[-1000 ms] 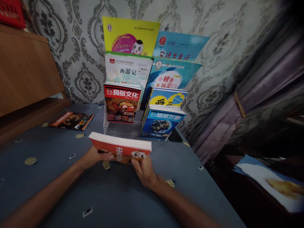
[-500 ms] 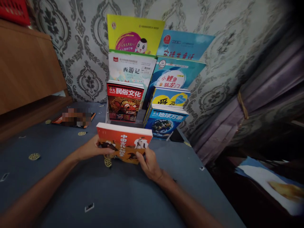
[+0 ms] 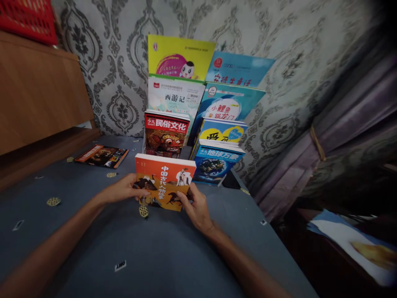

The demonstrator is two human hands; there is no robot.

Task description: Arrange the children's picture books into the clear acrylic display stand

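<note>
An orange book (image 3: 163,181) with white Chinese lettering stands upright between my two hands, its cover facing me. My left hand (image 3: 125,189) grips its left edge, thumb across the front. On the right edge my right hand (image 3: 197,205) pinches it the same way; the fingers behind the cover are hidden. Just beyond stands a red book (image 3: 167,134) in the left column of a stepped display, with a white book (image 3: 175,97) and a yellow-green book (image 3: 182,56) rising behind. A blue book with a globe (image 3: 215,165) fronts the right column.
A dark-covered book (image 3: 102,156) lies flat on the blue cloth-covered table (image 3: 173,256) at the left. A wooden cabinet (image 3: 43,91) with a red basket (image 3: 29,18) borders the left side. A black flat object (image 3: 231,181) lies by the right edge, near a tied curtain (image 3: 285,174).
The orange book, held in both hands, now stands slightly closer to the display's front and more upright. The camera view has shifted a little.
</note>
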